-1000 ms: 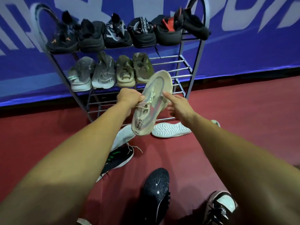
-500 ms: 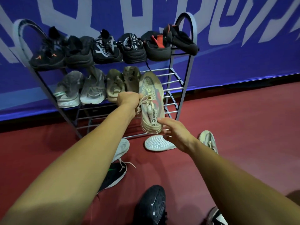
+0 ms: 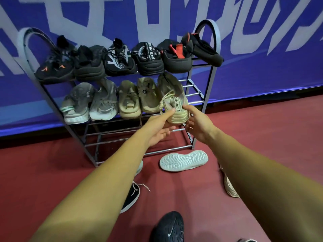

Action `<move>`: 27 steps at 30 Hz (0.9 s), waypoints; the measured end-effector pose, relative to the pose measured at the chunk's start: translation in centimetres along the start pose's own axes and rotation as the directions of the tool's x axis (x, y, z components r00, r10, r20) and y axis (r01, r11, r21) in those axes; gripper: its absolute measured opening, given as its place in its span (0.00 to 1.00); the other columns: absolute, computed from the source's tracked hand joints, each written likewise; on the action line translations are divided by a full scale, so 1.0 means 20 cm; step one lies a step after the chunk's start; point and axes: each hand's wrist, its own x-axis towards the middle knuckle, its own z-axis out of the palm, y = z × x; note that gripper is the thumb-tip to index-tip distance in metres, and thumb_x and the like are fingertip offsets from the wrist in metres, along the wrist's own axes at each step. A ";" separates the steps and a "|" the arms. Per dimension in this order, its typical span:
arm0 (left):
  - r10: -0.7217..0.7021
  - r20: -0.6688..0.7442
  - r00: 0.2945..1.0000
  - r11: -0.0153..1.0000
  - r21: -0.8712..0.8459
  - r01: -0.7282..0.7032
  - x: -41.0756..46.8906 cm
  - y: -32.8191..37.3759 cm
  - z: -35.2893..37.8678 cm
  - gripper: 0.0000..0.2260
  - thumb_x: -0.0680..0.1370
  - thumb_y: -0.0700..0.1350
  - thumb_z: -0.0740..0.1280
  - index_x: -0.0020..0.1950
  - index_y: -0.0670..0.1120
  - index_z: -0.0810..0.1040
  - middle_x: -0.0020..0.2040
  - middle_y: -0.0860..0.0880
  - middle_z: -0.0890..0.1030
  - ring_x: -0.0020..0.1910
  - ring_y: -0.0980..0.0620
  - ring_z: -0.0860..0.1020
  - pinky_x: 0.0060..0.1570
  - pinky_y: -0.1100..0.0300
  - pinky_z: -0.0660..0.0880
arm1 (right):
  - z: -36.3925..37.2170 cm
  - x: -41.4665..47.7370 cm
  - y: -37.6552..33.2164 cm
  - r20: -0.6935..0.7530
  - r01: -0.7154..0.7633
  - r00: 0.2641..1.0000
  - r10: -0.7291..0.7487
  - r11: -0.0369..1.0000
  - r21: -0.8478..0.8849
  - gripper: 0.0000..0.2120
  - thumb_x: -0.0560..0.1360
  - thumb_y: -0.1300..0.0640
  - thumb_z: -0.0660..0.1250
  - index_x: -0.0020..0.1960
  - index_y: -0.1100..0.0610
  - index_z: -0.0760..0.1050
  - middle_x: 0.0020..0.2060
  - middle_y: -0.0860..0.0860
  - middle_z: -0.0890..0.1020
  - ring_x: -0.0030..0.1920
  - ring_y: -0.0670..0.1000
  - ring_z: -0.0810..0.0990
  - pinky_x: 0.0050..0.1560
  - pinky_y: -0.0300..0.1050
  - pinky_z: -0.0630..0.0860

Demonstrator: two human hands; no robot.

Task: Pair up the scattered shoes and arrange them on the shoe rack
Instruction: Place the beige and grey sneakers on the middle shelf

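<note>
A beige lace-up shoe (image 3: pixel 174 100) lies on the middle shelf of the metal shoe rack (image 3: pixel 207 95), toe to the wall, just right of a beige pair (image 3: pixel 138 100). My left hand (image 3: pixel 159 130) is at its heel, thumb on the heel's top and fingers stretched out below. My right hand (image 3: pixel 197 124) touches the heel's right side with relaxed fingers. A grey pair (image 3: pixel 90 103) fills the shelf's left end. Several dark shoes (image 3: pixel 120 60) line the top shelf.
On the red floor lie a white-soled shoe turned sole up (image 3: pixel 183 160), a black shoe with white laces (image 3: pixel 132 198), a black sole (image 3: pixel 169 227) and a beige shoe (image 3: pixel 229 187) half hidden by my right arm. The rack's lower shelves hold nothing. A blue banner backs the rack.
The beige shoe went from held in the air in front of the rack to lying on the middle shelf. My left hand let go of its laces and moved to the heel.
</note>
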 end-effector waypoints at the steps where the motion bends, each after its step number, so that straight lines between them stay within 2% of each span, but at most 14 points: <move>1: -0.005 -0.008 1.000 0.999 -0.049 0.004 0.02 0.01 0.01 0.13 0.71 0.56 0.76 0.49 0.49 0.84 0.41 0.52 0.86 0.41 0.51 0.82 0.31 0.63 0.71 | 0.01 0.02 -0.01 -0.001 -0.002 1.000 0.002 1.000 0.009 0.07 0.76 0.51 0.69 0.45 0.55 0.79 0.28 0.47 0.76 0.27 0.44 0.67 0.32 0.38 0.61; 5: -0.093 -0.092 0.991 0.984 -0.157 0.078 0.07 0.02 0.05 0.11 0.70 0.52 0.78 0.47 0.48 0.82 0.36 0.50 0.84 0.40 0.52 0.79 0.33 0.63 0.71 | 0.02 0.10 0.03 0.007 -0.022 1.000 0.021 0.998 0.055 0.11 0.78 0.49 0.69 0.51 0.58 0.78 0.31 0.48 0.74 0.23 0.43 0.66 0.24 0.35 0.62; 9: -0.168 -0.120 0.978 0.973 -0.178 0.145 0.12 0.03 0.07 0.11 0.71 0.51 0.76 0.48 0.49 0.80 0.39 0.50 0.80 0.37 0.54 0.76 0.34 0.63 0.70 | 0.02 0.18 0.09 0.009 -0.030 1.000 0.029 0.990 0.139 0.17 0.77 0.46 0.70 0.59 0.57 0.79 0.38 0.49 0.76 0.30 0.44 0.66 0.31 0.35 0.62; 15: -0.174 -0.080 0.982 0.956 -0.254 0.149 0.20 0.05 0.09 0.12 0.69 0.53 0.78 0.48 0.51 0.81 0.39 0.52 0.80 0.33 0.57 0.74 0.36 0.63 0.71 | 0.00 0.26 0.10 0.003 -0.014 1.000 0.014 0.986 0.165 0.20 0.76 0.44 0.70 0.60 0.58 0.80 0.41 0.48 0.78 0.29 0.42 0.68 0.29 0.35 0.64; 18: -0.190 -0.059 0.980 0.921 -0.356 0.157 0.25 0.04 0.09 0.13 0.70 0.53 0.78 0.49 0.50 0.81 0.42 0.51 0.80 0.33 0.57 0.74 0.36 0.63 0.72 | 0.03 0.30 0.09 -0.044 0.026 0.999 -0.018 0.983 0.184 0.18 0.76 0.45 0.71 0.56 0.58 0.81 0.37 0.48 0.79 0.29 0.43 0.69 0.30 0.36 0.63; 23: -0.198 -0.084 0.977 0.880 -0.455 0.139 0.28 0.00 0.11 0.14 0.71 0.52 0.77 0.51 0.48 0.81 0.44 0.50 0.80 0.35 0.57 0.73 0.37 0.63 0.72 | 0.04 0.34 0.10 -0.086 0.012 0.996 0.001 0.989 0.144 0.22 0.75 0.46 0.73 0.60 0.62 0.80 0.45 0.54 0.82 0.40 0.50 0.75 0.35 0.41 0.67; 27: -0.174 -0.079 0.982 0.900 -0.416 0.126 0.29 -0.02 0.11 0.14 0.70 0.54 0.77 0.51 0.49 0.82 0.43 0.51 0.81 0.37 0.57 0.75 0.39 0.63 0.72 | 0.01 0.34 0.13 -0.077 0.011 0.997 0.000 0.990 0.141 0.20 0.75 0.44 0.72 0.57 0.58 0.78 0.41 0.51 0.81 0.32 0.45 0.73 0.33 0.39 0.68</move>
